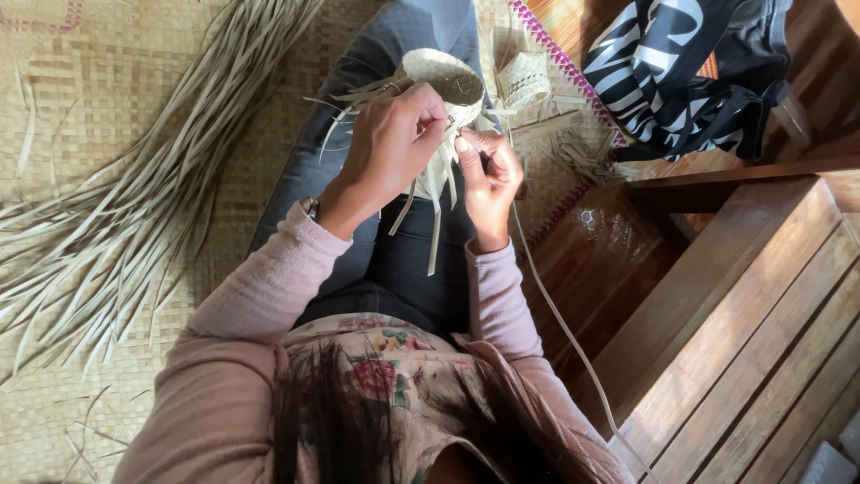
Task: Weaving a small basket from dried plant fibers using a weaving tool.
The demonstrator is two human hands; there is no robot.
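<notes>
Now both hands pinch strips: left hand should steady the woven basket while right hand pulls the loose strip snug.

Sunlit woven mat floor — slatted wooden bench beside it.

Only thing that counts here is a black fabric bag with big white printed lettering, slumped top right by the wooden bench; probably a tote, hard to tell.
</notes>
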